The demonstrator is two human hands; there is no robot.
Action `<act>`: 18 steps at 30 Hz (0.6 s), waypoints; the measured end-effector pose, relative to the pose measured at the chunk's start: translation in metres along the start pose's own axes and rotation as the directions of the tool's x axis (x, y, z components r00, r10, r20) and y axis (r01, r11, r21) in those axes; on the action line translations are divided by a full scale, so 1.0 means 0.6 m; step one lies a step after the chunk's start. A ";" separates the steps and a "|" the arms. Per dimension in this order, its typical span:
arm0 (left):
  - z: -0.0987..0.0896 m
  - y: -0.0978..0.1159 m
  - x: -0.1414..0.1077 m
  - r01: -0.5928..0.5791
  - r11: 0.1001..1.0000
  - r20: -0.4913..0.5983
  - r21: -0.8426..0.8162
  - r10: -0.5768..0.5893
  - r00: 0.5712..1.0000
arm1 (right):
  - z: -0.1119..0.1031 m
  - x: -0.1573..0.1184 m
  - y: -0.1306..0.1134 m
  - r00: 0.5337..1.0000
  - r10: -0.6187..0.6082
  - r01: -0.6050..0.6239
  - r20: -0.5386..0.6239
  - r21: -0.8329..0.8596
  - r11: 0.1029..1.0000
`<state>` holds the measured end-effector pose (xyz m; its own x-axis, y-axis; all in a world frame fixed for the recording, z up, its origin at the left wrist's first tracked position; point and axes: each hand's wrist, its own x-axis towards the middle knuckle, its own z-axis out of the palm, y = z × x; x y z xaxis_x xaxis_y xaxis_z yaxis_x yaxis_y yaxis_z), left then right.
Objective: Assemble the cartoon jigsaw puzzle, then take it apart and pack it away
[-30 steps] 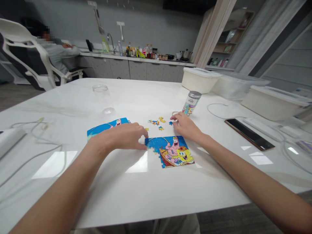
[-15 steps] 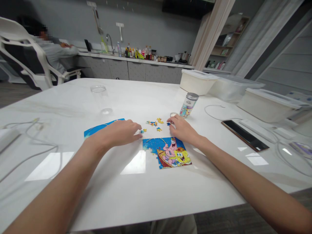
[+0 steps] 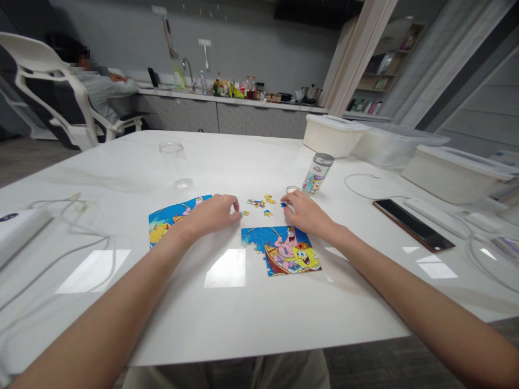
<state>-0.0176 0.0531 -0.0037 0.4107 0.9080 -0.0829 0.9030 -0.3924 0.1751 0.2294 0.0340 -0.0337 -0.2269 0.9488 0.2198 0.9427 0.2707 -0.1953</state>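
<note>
A partly assembled jigsaw puzzle (image 3: pixel 279 246) lies on the white table, showing a pink starfish and a yellow sponge character in a boat; its lower left is ragged. My left hand (image 3: pixel 219 213) is over the right part of a printed picture sheet (image 3: pixel 162 221), which it partly hides. Thumb and forefinger are bent and apart beside a small yellow-and-blue puzzle piece (image 3: pixel 245 213). Behind the puzzle, my right hand (image 3: pixel 302 210) has its fingertips closed around a dark blue puzzle piece (image 3: pixel 283 204). Several loose puzzle pieces (image 3: pixel 257 203) lie between the hands.
A printed tin with a silver lid (image 3: pixel 318 173) stands behind my right hand, near a ring-shaped lid (image 3: pixel 292 189). A clear jar (image 3: pixel 172 165) is farther left. On the right are a phone (image 3: pixel 411 224), cables and storage boxes (image 3: pixel 334 135). A person (image 3: pixel 97 89) sits back left.
The view has shifted slightly. My left hand has uncovered more of the picture sheet, its thumb and forefinger more bent. My right hand stays at the dark blue piece.
</note>
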 end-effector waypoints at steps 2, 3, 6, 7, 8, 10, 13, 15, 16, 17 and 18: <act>0.003 0.002 0.001 0.002 1.000 -0.005 -0.028 -0.003 1.000 | -0.001 0.000 0.000 1.000 -0.001 0.001 0.001 -0.003 1.000; 0.005 0.004 0.002 -0.007 0.999 -0.012 -0.039 0.007 1.000 | -0.001 0.000 0.000 1.000 0.000 0.000 0.002 -0.004 1.000; 0.010 0.010 0.003 -0.048 0.997 -0.029 -0.064 0.046 0.999 | -0.001 0.000 0.000 1.000 -0.004 0.004 0.012 -0.007 1.000; 0.010 0.011 0.004 -0.055 0.996 -0.029 -0.072 0.053 0.998 | -0.001 0.000 0.000 1.000 -0.006 0.006 0.016 -0.009 1.000; 0.010 0.012 0.003 -0.056 0.995 -0.025 -0.078 0.054 0.998 | -0.001 0.000 0.001 1.000 -0.008 0.008 0.016 -0.012 1.000; 0.009 0.014 0.003 -0.048 0.995 -0.019 -0.089 0.047 0.999 | -0.001 -0.001 0.001 1.000 -0.011 0.011 0.011 -0.018 1.000; 0.004 0.015 0.001 -0.040 0.994 -0.017 -0.099 0.038 0.999 | -0.001 -0.001 0.000 1.000 -0.012 0.012 0.004 -0.018 1.000; 0.002 0.016 -0.001 -0.041 0.994 -0.015 -0.106 0.040 0.999 | 0.000 -0.001 0.000 1.000 -0.010 0.011 0.006 -0.015 1.000; 0.002 0.017 -0.001 -0.041 0.993 -0.012 -0.109 0.040 0.999 | 0.000 -0.001 0.000 1.000 -0.010 0.010 0.006 -0.015 1.000; 0.001 0.018 -0.002 -0.039 0.993 -0.005 -0.110 0.039 0.999 | 0.000 -0.001 0.001 1.000 -0.010 0.011 0.004 -0.016 1.000; 0.001 0.019 -0.002 -0.037 0.993 0.003 -0.108 0.037 0.999 | 0.001 -0.001 0.001 1.000 -0.011 0.011 0.001 -0.016 1.000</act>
<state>-0.0077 0.0471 -0.0023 0.4446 0.8922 -0.0796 0.8683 -0.4075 0.2828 0.2302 0.0336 -0.0345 -0.2375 0.9458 0.2213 0.9439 0.2785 -0.1774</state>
